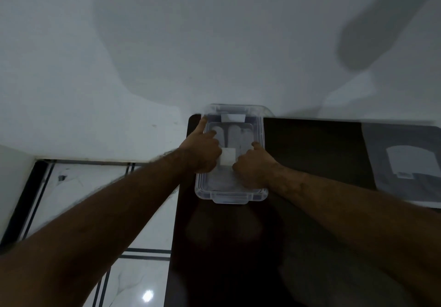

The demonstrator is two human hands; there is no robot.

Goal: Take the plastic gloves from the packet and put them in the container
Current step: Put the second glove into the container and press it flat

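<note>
A clear plastic container (261, 125) stands on the dark table, against the wall. Translucent plastic gloves (235, 134) lie inside it with their fingers pointing toward the wall. A white folded patch (228, 159) sits on them in the middle. My left hand (202, 154) reaches into the container from the left, fingers curled at the patch and index finger stretched to the far left corner. My right hand (253, 167) comes in from the right, fingers curled on the gloves beside the patch. The grey and white packet (405, 163) lies flat at the table's right side.
The dark table (310, 144) ends just left of the container, with a pale tiled floor (78, 187) below. A white wall (167, 44) rises right behind the container.
</note>
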